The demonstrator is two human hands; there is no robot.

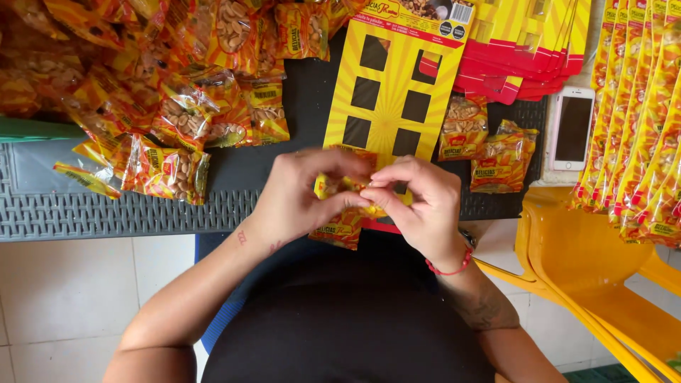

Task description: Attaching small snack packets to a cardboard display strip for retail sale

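My left hand (301, 195) and my right hand (418, 202) meet at the near end of a yellow display card (394, 78) with square cut-outs. Both pinch a small yellow-and-red snack packet (347, 186) at the card's lowest slots. Another packet (339, 228) hangs below, partly hidden by my left hand. The card lies lengthwise on a dark grey ribbed table (85, 213), pointing away from me.
A big heap of peanut packets (163, 85) fills the left of the table. Two loose packets (489, 149) lie right of the card. Further right are a stack of flat cards (525, 50), a white phone (573, 129), filled strips (645, 128) and a yellow plastic chair (582, 262).
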